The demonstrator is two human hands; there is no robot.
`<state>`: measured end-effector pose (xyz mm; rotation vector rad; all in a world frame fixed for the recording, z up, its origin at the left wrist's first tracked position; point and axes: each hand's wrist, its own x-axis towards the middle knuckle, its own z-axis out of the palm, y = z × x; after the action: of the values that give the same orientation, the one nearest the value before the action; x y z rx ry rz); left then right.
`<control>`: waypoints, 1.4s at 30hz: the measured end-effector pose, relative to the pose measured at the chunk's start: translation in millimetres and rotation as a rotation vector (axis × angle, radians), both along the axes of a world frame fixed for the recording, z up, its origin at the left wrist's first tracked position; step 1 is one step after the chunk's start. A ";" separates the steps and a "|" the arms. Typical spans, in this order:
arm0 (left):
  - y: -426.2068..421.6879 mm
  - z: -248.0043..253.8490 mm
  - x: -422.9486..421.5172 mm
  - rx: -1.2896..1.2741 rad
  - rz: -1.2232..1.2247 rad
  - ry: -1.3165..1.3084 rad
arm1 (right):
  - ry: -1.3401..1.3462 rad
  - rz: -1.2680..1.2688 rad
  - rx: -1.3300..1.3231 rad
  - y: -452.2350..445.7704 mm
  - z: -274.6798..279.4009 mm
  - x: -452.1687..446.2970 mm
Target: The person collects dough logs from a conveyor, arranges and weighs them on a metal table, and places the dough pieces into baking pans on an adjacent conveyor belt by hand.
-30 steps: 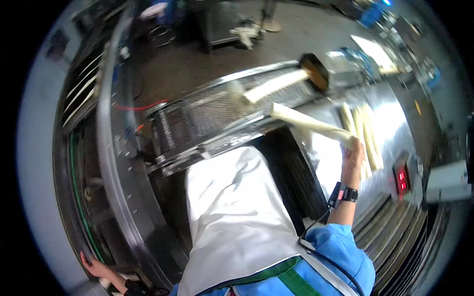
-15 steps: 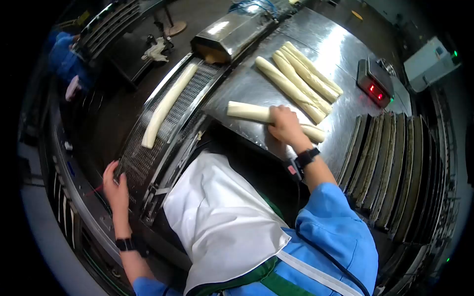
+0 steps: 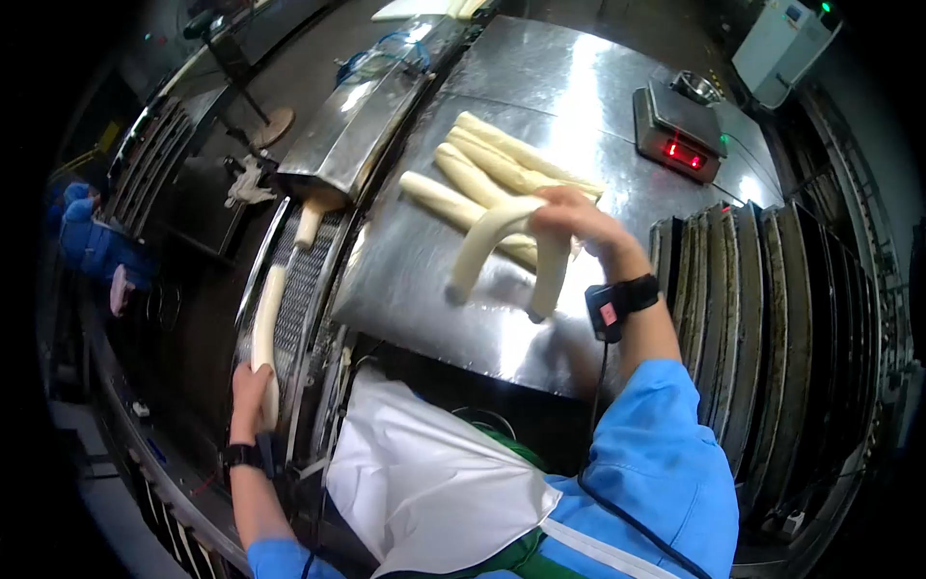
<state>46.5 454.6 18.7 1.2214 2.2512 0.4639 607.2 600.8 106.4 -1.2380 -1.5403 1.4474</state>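
Dough point(image 3: 473, 246) now in both hands, so belt point(image 3: 298, 299) and table point(image 3: 405, 309) are worked at once.
Left hand point(image 3: 250, 392), empty half a second ago, has closed round the near part of the belt roll point(image 3: 267, 318); another roll point(image 3: 308, 229) shows at the far end. Right hand point(image 3: 572, 217) has lifted its bent roll point(image 3: 550, 275), gripped mid-length, above the table; other rolls point(image 3: 431, 196) lie just beyond.

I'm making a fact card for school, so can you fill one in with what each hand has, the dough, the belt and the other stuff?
Right hand: holding a bent dough log, both ends hanging down
Left hand: on a long dough log
Mesh conveyor belt: under the left hand's log
Steel table: several dough logs side by side
Digital scale: red digits lit
Metal bowl: beside the scale
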 end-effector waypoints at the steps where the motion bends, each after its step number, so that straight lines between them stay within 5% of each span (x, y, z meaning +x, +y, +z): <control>1: 1.2 2.3 8.6 -0.013 0.127 -0.196 | 0.040 0.012 -0.026 13.8 11.5 23.4; 4: 17.8 27.6 76.7 0.128 0.356 -0.878 | -0.056 -0.060 0.195 58.9 50.2 96.2; 7: 43.5 40.6 174.4 0.227 0.229 -0.968 | -0.014 -0.340 0.447 107.5 89.9 147.2; 8: 54.0 34.7 199.9 0.178 0.121 -1.004 | -0.218 -0.692 0.255 105.2 127.3 129.4; 10: 60.8 28.9 263.0 0.069 0.031 -1.004 | -0.097 -0.669 0.446 159.5 131.5 189.9; 11: 70.8 2.9 275.4 -0.102 -0.203 -0.967 | -0.227 -0.878 0.504 175.8 130.3 203.7; 13: 50.4 -37.8 302.2 0.117 -0.457 -0.469 | -0.408 -1.165 0.587 202.5 111.9 235.2; 16: 29.5 -0.4 325.4 0.181 -0.989 0.195 | -0.636 -1.389 0.523 210.0 63.2 259.5; 17: 27.5 4.6 325.3 0.184 -0.990 0.199 | -0.681 -1.432 0.484 208.1 44.1 261.5; 20: 40.3 4.8 318.9 0.002 -1.176 0.291 | -0.699 -1.335 0.223 195.7 -7.5 263.9; 22: 51.5 -3.8 309.8 0.049 -1.145 0.388 | -0.936 -1.263 0.258 203.8 -45.8 274.0; 29: 71.2 -9.9 275.4 -0.033 -1.155 0.436 | -0.859 -1.279 0.204 190.7 -22.3 224.7; 31: 74.8 -12.7 270.4 -0.050 -1.156 0.419 | -1.181 -1.346 0.130 202.5 -15.9 210.2; 38: 76.4 -12.4 269.9 -0.063 -1.173 0.435 | -1.120 -1.001 0.754 217.2 -16.6 137.5; 42: 76.1 -11.4 270.9 -0.074 -1.174 0.442 | -1.062 -0.929 0.800 220.4 -26.0 116.1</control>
<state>317.4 530.7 7.3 2.4385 1.3975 -0.3710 723.3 821.2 80.4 -1.8511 -1.4734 -0.5049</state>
